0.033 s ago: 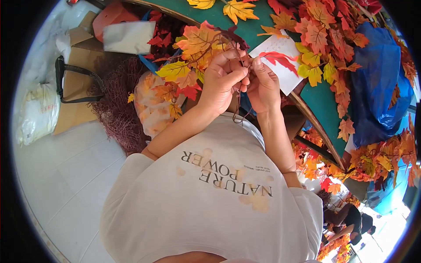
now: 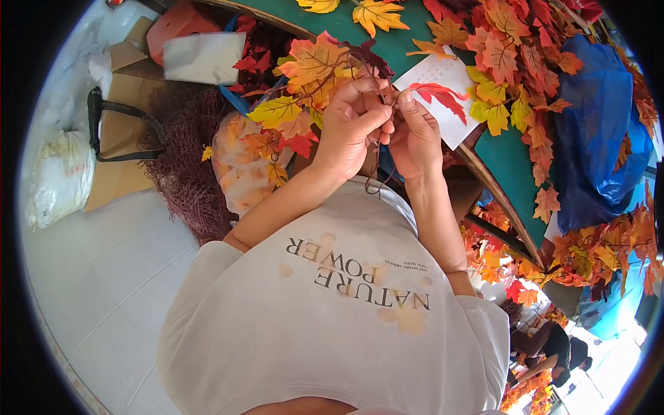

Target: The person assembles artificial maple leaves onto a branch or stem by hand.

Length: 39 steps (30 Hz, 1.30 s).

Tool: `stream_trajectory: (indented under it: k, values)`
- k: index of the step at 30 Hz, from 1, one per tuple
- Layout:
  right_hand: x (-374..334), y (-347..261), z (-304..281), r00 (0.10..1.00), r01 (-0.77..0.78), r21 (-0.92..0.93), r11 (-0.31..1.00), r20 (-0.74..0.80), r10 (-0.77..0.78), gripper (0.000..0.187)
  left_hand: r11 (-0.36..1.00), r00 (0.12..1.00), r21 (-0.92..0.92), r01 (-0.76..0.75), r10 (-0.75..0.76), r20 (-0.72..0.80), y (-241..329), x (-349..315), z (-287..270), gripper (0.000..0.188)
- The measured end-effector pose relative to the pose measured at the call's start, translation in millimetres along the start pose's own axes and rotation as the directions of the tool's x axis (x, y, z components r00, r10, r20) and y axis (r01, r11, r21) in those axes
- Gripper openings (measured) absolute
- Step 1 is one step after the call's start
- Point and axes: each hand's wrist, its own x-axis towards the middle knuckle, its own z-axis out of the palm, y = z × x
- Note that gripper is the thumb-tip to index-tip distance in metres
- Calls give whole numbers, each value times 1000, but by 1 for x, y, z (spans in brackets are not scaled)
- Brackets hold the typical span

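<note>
Both hands closed in fine pinches: left hand [image 2: 351, 130] and right hand [image 2: 416, 135] grip a thin dark-brown stem [image 2: 385, 95], up in front of the shirt at the edge of the green worktop [image 2: 499, 158]. Loose end dangles below. Spray of orange, yellow and red fabric maple leaves [image 2: 312, 68] sits just left. Pointed red fabric leaf [image 2: 443, 97] overlaps white paper [image 2: 423, 73]; can't tell if right hand has it too. Step looks like twisting or joining stems. Next likely calls for firm left hold, right fingertips working the joint.

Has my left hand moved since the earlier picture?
No: the left hand shows no visible shift in any direction against the green table.
</note>
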Motion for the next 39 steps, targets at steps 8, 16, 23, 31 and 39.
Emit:
stream_trajectory:
  k: [8,16,23,31,39]
  values:
    - [-6,2,2,1000,7,44,999,5,-7,26,1000,1000,3,15,-15,-9,-2,-3,3,31]
    - [-9,4,4,996,78,-61,995,-44,-81,23,1000,1000,8,18,-18,-3,-5,-1,1,30]
    - [-9,7,0,994,99,-40,994,-37,-100,20,993,999,108,-43,41,15,-8,0,-2,30]
    - [-11,13,-4,987,163,-14,987,4,-163,19,989,996,127,-69,61,68,-11,2,-5,31]
    - [-14,15,0,979,201,7,980,-29,-201,12,993,992,88,-82,72,104,-13,2,-9,31]
